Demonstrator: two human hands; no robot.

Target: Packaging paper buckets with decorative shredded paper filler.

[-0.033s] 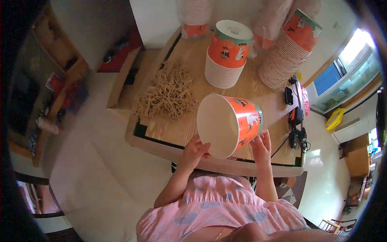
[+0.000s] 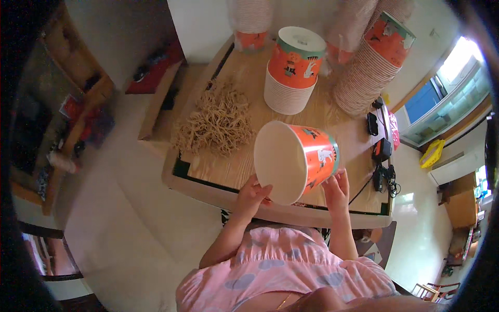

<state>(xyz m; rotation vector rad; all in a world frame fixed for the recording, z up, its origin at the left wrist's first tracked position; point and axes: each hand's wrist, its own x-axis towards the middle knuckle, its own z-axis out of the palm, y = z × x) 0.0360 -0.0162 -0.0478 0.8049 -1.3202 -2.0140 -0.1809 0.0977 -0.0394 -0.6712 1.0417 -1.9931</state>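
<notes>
Between my hands a large orange paper bucket point(image 2: 320, 154) lies tilted on its side, its white open mouth facing left and its green-banded base to the right. My left hand point(image 2: 253, 194) grips the rim at the lower left, thumb against the mouth. At the base end, the fingers of my right hand point(image 2: 336, 190) hold the bucket from below. Just beyond it on the table stands an upside-down stack of matching buckets point(image 2: 295, 65) with white rims. A loose heap of tan paper-like strands point(image 2: 218, 122) lies to the left of the held bucket.
The wooden table point(image 2: 221, 169) has a pale rounded edge near me. A tall leaning stack of buckets point(image 2: 369, 73) and a plastic-wrapped stack point(image 2: 252, 23) stand at the back. Black adapters and cables point(image 2: 382, 177) lie along the right edge. A cardboard box point(image 2: 161, 104) adjoins the table's left.
</notes>
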